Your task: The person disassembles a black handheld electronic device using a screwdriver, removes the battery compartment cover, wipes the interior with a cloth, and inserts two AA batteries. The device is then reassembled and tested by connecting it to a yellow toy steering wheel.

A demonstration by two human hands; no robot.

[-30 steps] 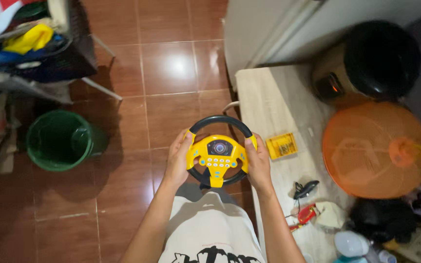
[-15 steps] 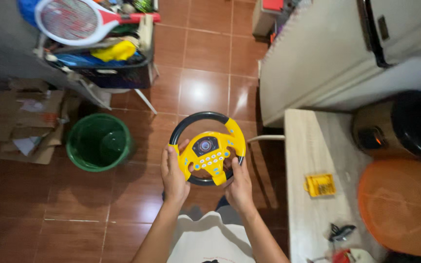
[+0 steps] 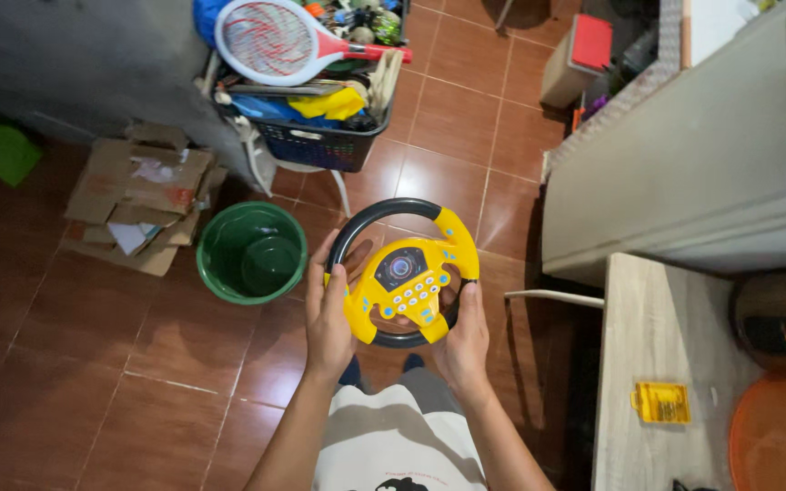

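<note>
Below, green bucket (image 3: 252,252) empty; basket (image 3: 320,144) holds racket (image 3: 270,41).

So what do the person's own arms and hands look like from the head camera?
Both forearms are bare, with no sleeves in view. The left hand and right hand wear no gloves, and no rings, watch or bands are visible. A white printed shirt shows between the arms.
</note>
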